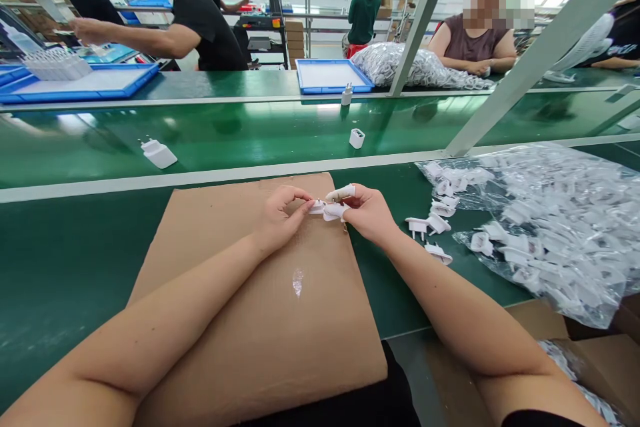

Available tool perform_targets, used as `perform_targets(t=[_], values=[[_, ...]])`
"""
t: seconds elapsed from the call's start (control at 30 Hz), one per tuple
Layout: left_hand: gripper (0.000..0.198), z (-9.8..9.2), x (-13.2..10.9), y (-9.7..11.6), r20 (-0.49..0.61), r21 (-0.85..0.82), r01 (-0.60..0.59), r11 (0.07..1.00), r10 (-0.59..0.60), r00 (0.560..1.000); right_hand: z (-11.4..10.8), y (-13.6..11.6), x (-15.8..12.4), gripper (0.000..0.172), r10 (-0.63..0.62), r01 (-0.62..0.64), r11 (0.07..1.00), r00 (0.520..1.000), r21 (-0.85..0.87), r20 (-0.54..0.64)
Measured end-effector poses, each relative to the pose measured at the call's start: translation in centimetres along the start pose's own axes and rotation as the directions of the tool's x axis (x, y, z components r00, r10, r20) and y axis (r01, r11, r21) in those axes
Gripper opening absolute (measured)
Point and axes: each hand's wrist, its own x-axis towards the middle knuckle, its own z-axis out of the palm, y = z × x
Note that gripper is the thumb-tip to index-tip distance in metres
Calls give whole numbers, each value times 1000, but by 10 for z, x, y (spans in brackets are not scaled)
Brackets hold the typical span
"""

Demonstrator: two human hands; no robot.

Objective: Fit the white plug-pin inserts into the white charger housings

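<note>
Both my hands meet over the far edge of a brown cardboard sheet (260, 307). My left hand (280, 217) pinches one end of a small white plastic plug part (325, 209). My right hand (367, 213), with a white cot on the forefinger, grips the other end of the same part. A few loose white plug parts (427, 227) lie on the green bench just right of my right hand.
A clear bag of many white plug parts (550, 233) spreads at the right. The green conveyor belt (225, 137) carries a white charger (159, 153) and a white cube adapter (357, 138). Blue trays (333, 75) and several seated workers are beyond. A cardboard box (590, 353) sits at lower right.
</note>
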Motion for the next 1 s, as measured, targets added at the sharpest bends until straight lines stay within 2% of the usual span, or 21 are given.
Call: perform_targets(t=[0.1, 0.17, 0.33, 0.5, 0.57, 0.63, 0.77, 0.87, 1.0], values=[[19, 0, 0, 1, -9, -16, 15, 1000, -15, 1000, -2, -3, 1, 31, 92, -90, 990, 996, 104, -14], [22, 0, -1, 1, -16, -34, 67, 997, -68, 998, -3, -5, 1, 34, 118, -113, 986, 993, 119, -33], [36, 3, -1, -3, 6, -132, 263, 956, -264, 964, -4, -7, 1, 35, 130, -122, 984, 990, 130, -56], [37, 5, 1, -7, 27, -234, 349, 907, -353, 935, -3, -4, 1, 35, 125, -117, 986, 990, 119, -59], [32, 5, 1, -9, 18, -257, 340, 905, -347, 938, -4, -3, 1, 34, 117, -108, 987, 991, 117, -71], [26, 4, 1, -10, -34, -244, 287, 926, -304, 952, -5, -2, 1, 30, 75, -67, 994, 992, 84, -97], [19, 3, 2, -10, -147, -117, 195, 974, -212, 966, -8, -4, 0, 19, -13, 3, 997, 988, -72, -151], [11, 1, 3, -9, -161, -12, 177, 984, -177, 971, -9, -4, 1, 10, -50, 28, 987, 989, -157, -138], [7, 1, 3, -6, -170, 58, 144, 988, -132, 977, -9, -5, 0, 13, -138, 89, 940, 982, -328, -129]])
